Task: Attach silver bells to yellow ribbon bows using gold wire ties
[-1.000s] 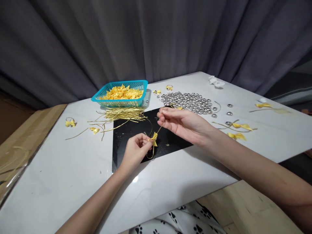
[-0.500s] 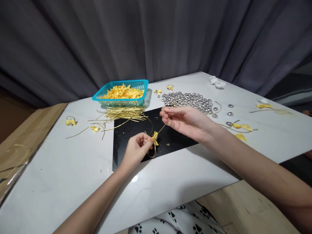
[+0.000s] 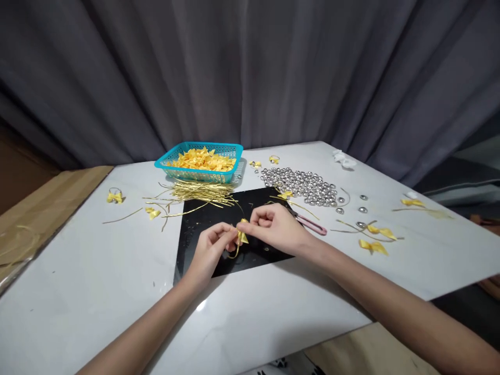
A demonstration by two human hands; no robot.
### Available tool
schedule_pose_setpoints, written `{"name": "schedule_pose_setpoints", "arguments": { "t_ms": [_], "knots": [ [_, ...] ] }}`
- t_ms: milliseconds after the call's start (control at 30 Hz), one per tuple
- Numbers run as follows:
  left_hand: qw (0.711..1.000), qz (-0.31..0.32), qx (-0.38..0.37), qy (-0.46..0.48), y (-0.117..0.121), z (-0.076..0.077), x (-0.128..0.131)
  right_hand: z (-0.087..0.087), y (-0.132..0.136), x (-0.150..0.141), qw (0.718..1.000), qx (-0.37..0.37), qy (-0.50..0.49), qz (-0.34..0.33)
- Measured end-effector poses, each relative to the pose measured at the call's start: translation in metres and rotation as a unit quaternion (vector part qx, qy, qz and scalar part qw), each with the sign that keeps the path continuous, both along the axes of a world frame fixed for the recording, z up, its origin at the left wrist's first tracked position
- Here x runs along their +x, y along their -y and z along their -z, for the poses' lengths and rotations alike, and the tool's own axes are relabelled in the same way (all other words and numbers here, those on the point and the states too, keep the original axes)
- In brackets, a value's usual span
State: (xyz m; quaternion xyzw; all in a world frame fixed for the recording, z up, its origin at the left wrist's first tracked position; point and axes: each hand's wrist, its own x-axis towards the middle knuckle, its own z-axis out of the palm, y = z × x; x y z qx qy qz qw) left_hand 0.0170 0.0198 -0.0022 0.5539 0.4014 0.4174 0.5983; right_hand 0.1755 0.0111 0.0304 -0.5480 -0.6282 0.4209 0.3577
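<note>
Over the black mat [image 3: 199, 255], my left hand [image 3: 213, 247] pinches a small yellow ribbon bow [image 3: 243, 238] between thumb and fingertips. A loop of gold cord [image 3: 235, 254] hangs below the bow. My right hand [image 3: 273, 226] is closed at the bow's upper right side, its thumb and forefinger pressed together on it, close to the left fingertips. Its fingers partly cover the bow, and the cord's other end is hidden. Just beyond the right hand lies a pink-handled tool [image 3: 312, 225], its head partly hidden behind the hand.
A teal basket [image 3: 237, 162] of yellow bows stands at the back, with a pile of gold cords [image 3: 201, 192] before it. Silver domed beads [image 3: 300, 185] are heaped right of it. Loose bows [image 3: 373, 246] and cords lie at both sides. Crumpled white tissue [image 3: 344, 159] lies far right.
My right hand has come down and left from holding the cord stretched up, and now meets my left hand at the bow. The pink-handled tool has come into sight. The view has tilted slightly.
</note>
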Motion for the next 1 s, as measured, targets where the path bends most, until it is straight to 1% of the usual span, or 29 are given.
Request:
{"name": "schedule_pose_setpoints", "arguments": {
  "t_ms": [100,167,233,267,300,367,433,500,567,700,833,900,1000],
  "knots": [
    [1.000,-0.016,0.009,-0.016,0.000,0.000,0.001,-0.003,0.003,0.001,0.996,0.046,0.080,0.006],
    [0.999,-0.020,0.024,-0.044,0.000,-0.001,0.001,-0.007,0.005,0.005,0.985,0.123,0.114,0.026],
    [0.994,-0.015,0.066,-0.087,0.001,-0.002,0.001,-0.011,0.004,0.011,0.959,0.227,0.162,0.049],
    [0.989,-0.013,0.097,-0.111,0.002,-0.002,0.001,-0.012,0.004,0.015,0.943,0.266,0.195,0.041],
    [0.982,-0.012,0.132,-0.136,0.002,-0.002,0.000,-0.013,0.003,0.018,0.930,0.285,0.231,0.015],
    [0.963,-0.018,0.202,-0.179,0.002,-0.002,-0.002,-0.013,0.001,0.021,0.910,0.278,0.300,-0.068],
    [0.942,-0.024,0.257,-0.213,0.001,0.000,-0.005,-0.012,0.000,0.023,0.898,0.244,0.333,-0.150],
    [0.926,-0.021,0.291,-0.238,0.000,0.001,-0.007,-0.011,-0.001,0.022,0.903,0.215,0.314,-0.201],
    [0.918,-0.019,0.307,-0.250,-0.001,0.002,-0.009,-0.011,0.000,0.022,0.918,0.195,0.263,-0.226],
    [0.920,-0.018,0.305,-0.247,0.001,0.001,-0.008,-0.013,0.000,0.023,0.942,0.159,0.176,-0.239],
    [0.937,-0.019,0.263,-0.231,0.001,0.001,-0.007,-0.013,-0.002,0.022,0.957,0.118,0.131,-0.229],
    [0.955,-0.022,0.216,-0.201,-0.002,0.003,-0.007,-0.010,-0.003,0.018,0.964,0.115,0.131,-0.200],
    [0.990,-0.002,0.097,-0.106,-0.009,0.004,-0.008,-0.001,-0.005,0.012,0.969,0.122,0.165,-0.141]
  ]
}}
